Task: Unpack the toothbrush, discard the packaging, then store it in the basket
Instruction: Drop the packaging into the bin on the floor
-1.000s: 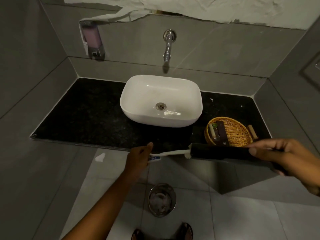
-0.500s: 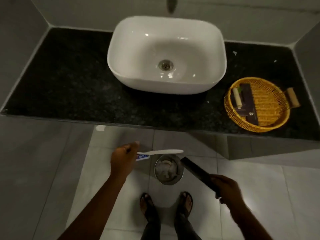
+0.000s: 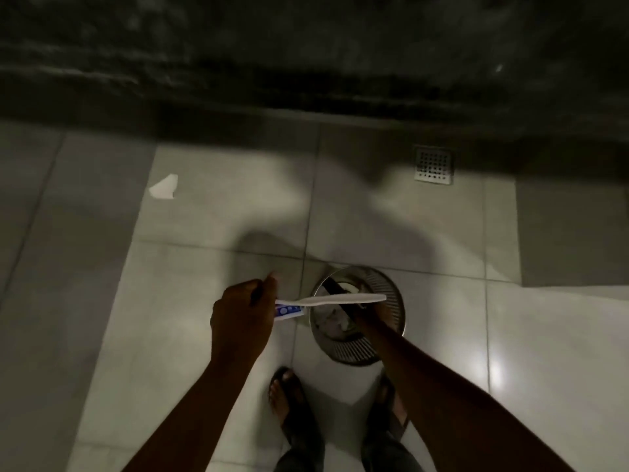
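Note:
My left hand (image 3: 243,316) grips a white toothbrush (image 3: 343,299) together with a small blue-and-white toothpaste tube (image 3: 288,311); the brush points right across the mouth of a metal mesh bin (image 3: 388,294) on the floor. My right hand (image 3: 362,318) reaches down into the bin, closed on the black packaging box (image 3: 332,287), whose far end leans on the bin's rim. The hand is partly hidden by the toothbrush and the dim light. The wicker basket is out of view.
The dark counter edge (image 3: 306,97) runs across the top. A floor drain (image 3: 434,164) lies at upper right and a white paper scrap (image 3: 165,188) at upper left. My sandalled feet (image 3: 292,403) stand just behind the bin, which holds crumpled paper (image 3: 332,321).
The view tipped down from sink and counter to the floor. My right hand carried the black box down into the bin. My left hand kept the toothbrush and tube level above it.

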